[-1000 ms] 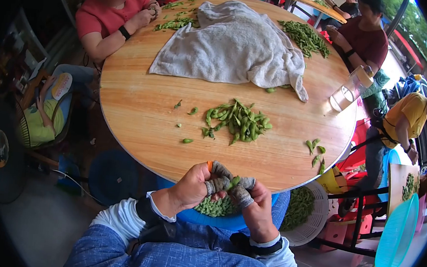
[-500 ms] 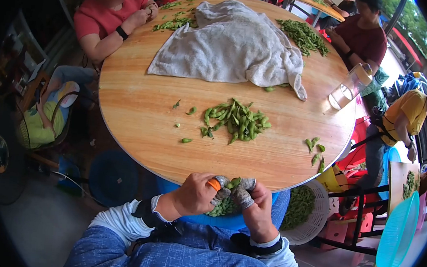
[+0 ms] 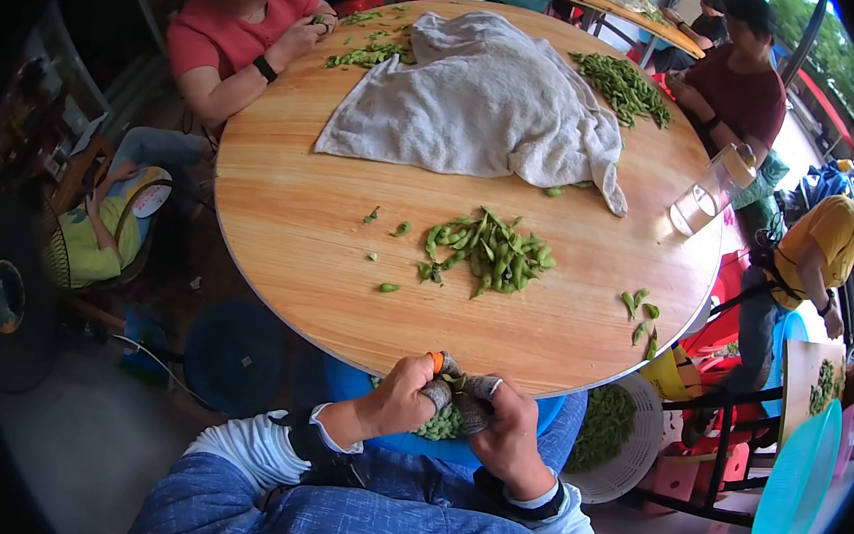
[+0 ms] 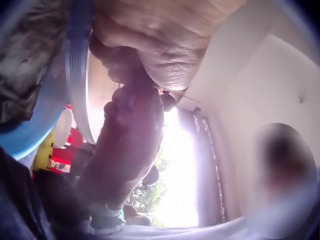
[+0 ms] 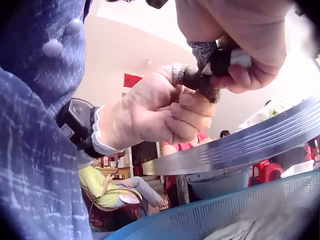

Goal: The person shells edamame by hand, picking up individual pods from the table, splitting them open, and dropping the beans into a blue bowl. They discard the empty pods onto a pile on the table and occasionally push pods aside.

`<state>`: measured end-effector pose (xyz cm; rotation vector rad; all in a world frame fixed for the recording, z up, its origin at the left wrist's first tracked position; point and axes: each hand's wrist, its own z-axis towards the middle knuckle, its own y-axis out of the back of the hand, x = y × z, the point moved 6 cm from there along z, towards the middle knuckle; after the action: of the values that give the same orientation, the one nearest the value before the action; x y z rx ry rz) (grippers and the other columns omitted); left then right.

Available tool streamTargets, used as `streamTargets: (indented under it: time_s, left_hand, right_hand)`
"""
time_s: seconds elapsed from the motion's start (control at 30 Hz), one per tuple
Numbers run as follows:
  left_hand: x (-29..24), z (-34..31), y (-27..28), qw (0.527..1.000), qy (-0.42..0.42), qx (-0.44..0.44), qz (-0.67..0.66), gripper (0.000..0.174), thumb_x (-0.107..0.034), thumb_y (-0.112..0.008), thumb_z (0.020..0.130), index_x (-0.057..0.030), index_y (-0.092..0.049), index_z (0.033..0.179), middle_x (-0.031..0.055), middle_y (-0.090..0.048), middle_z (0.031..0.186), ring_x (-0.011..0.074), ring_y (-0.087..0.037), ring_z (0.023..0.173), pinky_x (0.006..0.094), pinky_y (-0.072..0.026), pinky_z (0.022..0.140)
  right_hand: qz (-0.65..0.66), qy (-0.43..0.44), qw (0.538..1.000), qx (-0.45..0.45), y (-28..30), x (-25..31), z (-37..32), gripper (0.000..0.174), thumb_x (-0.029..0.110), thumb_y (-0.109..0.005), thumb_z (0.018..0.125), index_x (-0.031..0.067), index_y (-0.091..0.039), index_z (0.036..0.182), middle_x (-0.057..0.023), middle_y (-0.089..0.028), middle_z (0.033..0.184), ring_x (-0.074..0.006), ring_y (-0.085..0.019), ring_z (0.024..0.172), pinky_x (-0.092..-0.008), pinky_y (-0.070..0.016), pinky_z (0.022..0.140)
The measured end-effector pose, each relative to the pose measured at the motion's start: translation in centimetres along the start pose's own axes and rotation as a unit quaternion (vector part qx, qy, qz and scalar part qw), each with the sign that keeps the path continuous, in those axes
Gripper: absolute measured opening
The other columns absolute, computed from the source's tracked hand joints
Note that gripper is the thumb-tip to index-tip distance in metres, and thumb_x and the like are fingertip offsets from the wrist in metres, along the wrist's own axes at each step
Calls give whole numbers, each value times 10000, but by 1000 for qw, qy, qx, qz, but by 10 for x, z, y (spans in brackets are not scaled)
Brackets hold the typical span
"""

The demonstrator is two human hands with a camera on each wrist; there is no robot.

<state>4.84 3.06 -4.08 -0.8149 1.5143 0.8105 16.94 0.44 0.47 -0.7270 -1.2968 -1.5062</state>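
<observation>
My left hand (image 3: 395,397) and right hand (image 3: 512,436) meet over the table's near edge, both with grey finger covers and the left also with an orange band. Their curled fingertips pinch a green soybean pod (image 3: 453,379), mostly hidden by the fingers. In the right wrist view the left hand (image 5: 167,111) and right hand (image 5: 245,45) touch at the covered fingertips. Just below them is a blue basket (image 3: 548,415) with shelled green beans (image 3: 445,425). A pile of pods (image 3: 493,252) lies ahead on the round wooden table (image 3: 344,306).
A grey towel (image 3: 470,100) covers the table's middle. Loose pods (image 3: 641,309) and a clear bottle (image 3: 698,203) are at the right. A white basket (image 3: 641,450) of pods stands beside my right leg. Other people sit around the table.
The pod between my fingers was plainly visible before and now shows only a sliver. My fingertips have drawn closer around it. The head view has shifted slightly.
</observation>
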Motion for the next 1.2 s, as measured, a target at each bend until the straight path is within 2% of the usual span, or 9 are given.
streamTargets:
  time_s: [0.23,0.27,0.37,0.53,0.63,0.7,0.83,1.1,1.2]
  left_hand:
    - [-38,-13,18,963,-62,-45,260,235,-55,-557,736,-25,-541,969,65,-551,644,123,-539,581,264,-445,546]
    - [-46,-13,33,933,-88,-111,331,231,-147,-594,731,-59,-565,943,104,-554,597,232,-561,543,321,-454,519]
    - [-49,1,78,875,-43,-195,442,305,-182,-596,732,-55,-511,996,132,-561,613,310,-553,575,374,-441,542]
    - [-6,30,114,814,-51,-184,549,241,-103,-591,732,-13,-514,942,131,-549,614,277,-549,559,359,-425,541]
    - [-7,30,102,903,-122,-148,385,143,-104,-549,781,-15,-520,889,89,-539,599,197,-523,528,305,-407,504]
    - [-3,27,81,986,-20,-104,131,95,-113,-511,817,-28,-519,857,46,-517,595,133,-486,526,254,-383,491]
    - [-10,6,24,971,126,-1,-205,120,-155,-457,869,-60,-501,813,-23,-459,593,49,-403,528,178,-333,487]
    - [-15,-1,-6,984,67,33,-164,93,-104,-435,851,-38,-482,807,-14,-454,585,54,-393,502,188,-317,461]
    - [-10,0,-9,975,74,47,-204,166,-198,-468,869,-42,-477,813,-6,-445,594,65,-391,508,193,-317,469]
  right_hand:
    - [29,-80,984,-158,72,-43,-29,144,-23,-557,764,-23,-565,908,-62,-592,817,-115,-551,740,-235,-444,676]
    - [16,-98,973,-210,95,-62,-40,164,-12,-563,755,-17,-567,919,-57,-592,790,-103,-543,712,-228,-439,648]
    - [-129,-165,943,-259,141,-63,-59,206,-16,-524,763,-28,-551,967,-57,-588,793,-94,-534,713,-214,-426,649]
    - [-15,-137,945,-297,147,-79,-78,176,-7,-502,796,-48,-539,963,-68,-584,863,-114,-532,773,-225,-416,716]
    - [117,-152,949,-249,114,-68,-64,154,-9,-533,790,-44,-563,937,-56,-582,839,-102,-526,765,-219,-416,714]
    - [157,-194,951,-185,81,-54,-49,177,10,-541,794,-39,-569,961,-55,-588,838,-102,-539,751,-219,-436,678]
    - [331,-213,918,-53,15,-30,-16,254,125,-562,799,-4,-549,1018,-19,-589,818,-82,-526,707,-197,-408,631]
    - [420,-218,881,-6,-6,-19,-10,220,162,-581,792,2,-565,944,16,-564,770,-45,-468,649,-183,-362,576]
    - [434,-208,876,10,-5,-25,-15,206,98,-551,814,-19,-543,983,-26,-591,889,-78,-527,802,-208,-415,709]
